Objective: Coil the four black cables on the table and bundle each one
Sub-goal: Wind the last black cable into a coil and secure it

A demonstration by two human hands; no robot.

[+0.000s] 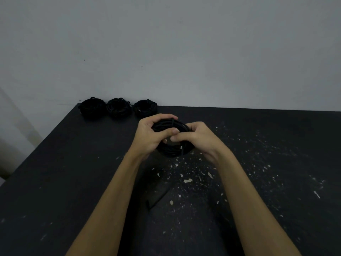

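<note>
two hands' grip: left hand (147, 133), right hand (198, 138) curled round round black cable coil (172, 146); paint-flecked matte table (258, 163).

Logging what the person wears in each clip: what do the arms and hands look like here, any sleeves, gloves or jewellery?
Both forearms are bare as far as the bottom edge of the picture, with no sleeves in view. The left hand and right hand wear no gloves. No rings, watch or wristband show on either, though the light is dim.
</note>
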